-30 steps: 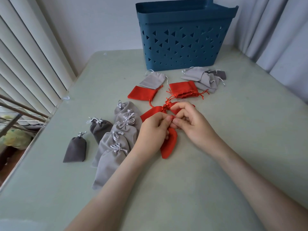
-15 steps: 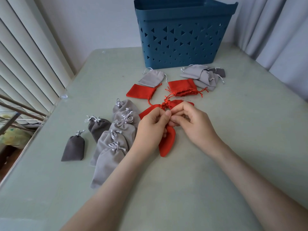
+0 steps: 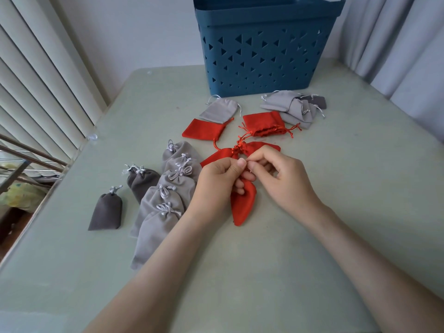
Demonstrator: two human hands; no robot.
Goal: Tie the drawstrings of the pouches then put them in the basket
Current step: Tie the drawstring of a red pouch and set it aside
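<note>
Basket (image 3: 262, 51) interior unseen, left hand (image 3: 216, 183) and right hand (image 3: 286, 181) grips pinching red pouch (image 3: 243, 205) top

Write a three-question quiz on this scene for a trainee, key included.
1. True or false: the blue basket lies tipped on its side.
2. The held pouch, pinched by the left hand and the right hand, is: A grey; B red; C blue.
3. Fill in: the lone dark grey pouch lies to the ___ of the light grey row.
Key: 1 false; 2 B; 3 left.
</note>
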